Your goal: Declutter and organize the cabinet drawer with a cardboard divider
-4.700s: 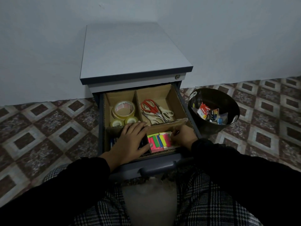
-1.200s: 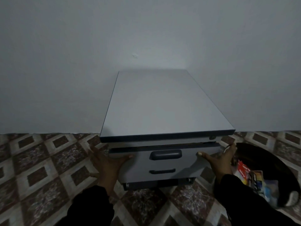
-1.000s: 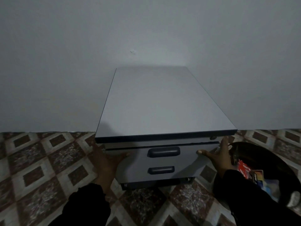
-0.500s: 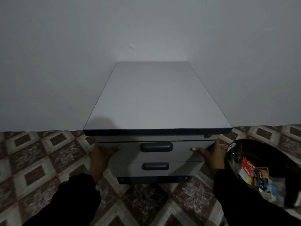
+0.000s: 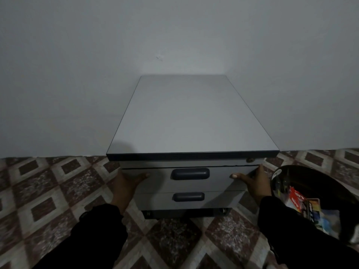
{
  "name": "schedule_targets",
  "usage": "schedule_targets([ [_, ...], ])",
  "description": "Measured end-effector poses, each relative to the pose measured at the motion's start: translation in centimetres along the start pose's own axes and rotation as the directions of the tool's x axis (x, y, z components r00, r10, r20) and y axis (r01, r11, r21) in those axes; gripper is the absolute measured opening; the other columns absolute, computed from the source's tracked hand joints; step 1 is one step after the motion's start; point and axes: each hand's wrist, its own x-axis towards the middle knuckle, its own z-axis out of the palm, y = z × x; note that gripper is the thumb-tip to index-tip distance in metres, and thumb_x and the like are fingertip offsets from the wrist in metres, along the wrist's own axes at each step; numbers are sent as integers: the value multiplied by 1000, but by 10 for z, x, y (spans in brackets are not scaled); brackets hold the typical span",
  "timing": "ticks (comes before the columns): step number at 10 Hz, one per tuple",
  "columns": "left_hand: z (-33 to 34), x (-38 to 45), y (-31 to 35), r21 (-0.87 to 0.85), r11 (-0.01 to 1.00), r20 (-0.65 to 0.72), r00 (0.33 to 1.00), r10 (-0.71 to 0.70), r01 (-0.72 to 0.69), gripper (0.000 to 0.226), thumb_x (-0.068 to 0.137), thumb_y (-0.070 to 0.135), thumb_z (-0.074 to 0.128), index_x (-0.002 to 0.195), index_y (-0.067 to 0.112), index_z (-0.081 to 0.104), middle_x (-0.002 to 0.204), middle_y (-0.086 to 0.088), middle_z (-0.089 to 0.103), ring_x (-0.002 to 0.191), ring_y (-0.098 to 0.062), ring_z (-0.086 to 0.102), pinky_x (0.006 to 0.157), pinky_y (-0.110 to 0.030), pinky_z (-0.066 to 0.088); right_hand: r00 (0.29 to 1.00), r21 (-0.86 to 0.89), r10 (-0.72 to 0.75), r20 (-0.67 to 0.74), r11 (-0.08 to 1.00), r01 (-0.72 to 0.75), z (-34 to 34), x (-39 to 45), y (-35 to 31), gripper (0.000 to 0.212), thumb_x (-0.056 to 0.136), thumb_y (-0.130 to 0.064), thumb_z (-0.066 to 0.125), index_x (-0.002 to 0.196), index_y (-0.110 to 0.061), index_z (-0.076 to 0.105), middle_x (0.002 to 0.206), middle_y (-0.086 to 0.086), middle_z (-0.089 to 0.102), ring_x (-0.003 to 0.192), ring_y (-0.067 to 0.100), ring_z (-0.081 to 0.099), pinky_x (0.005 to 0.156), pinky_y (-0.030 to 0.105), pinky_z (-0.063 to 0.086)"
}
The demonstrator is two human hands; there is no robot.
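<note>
The grey cabinet stands against the wall with its top drawer pushed in, so the cardboard divider and the items inside are hidden. The second drawer below it is closed too. My left hand is at the cabinet's front left corner, thumb lying straight on the top drawer front. My right hand mirrors it at the front right corner, thumb on the drawer front. The other fingers of both hands are out of sight along the cabinet's sides.
A black round bin stands on the floor right of the cabinet, close to my right sleeve, with several small packets in it. Patterned floor tiles spread left and in front. The wall is right behind the cabinet.
The top drawer, open with tape, scissors and sticky notes showing 4.7 s ago, is now closed. Over the last second both hands stayed at the front corners while the cabinet squared up.
</note>
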Motion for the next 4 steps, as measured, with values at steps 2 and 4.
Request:
schedule_targets([
  [2,-5,-8,13,39,999,89,996,15,-19,38,71,8,80,100,16,57,103,-3,62,89,-16,59,81,-32,47,997,-172,63,35,984,-57,-5,1,-8,85,58,-22,88,128,-10,42,131,12,54,119,31,51,98,46,45],
  [4,-28,-53,-33,206,975,33,995,-95,87,102,43,54,86,124,8,46,111,-11,60,103,-30,60,92,-47,49,979,-171,182,92,972,-164,-18,-36,22,102,61,-16,86,141,-9,24,138,16,46,121,35,49,99,50,44],
])
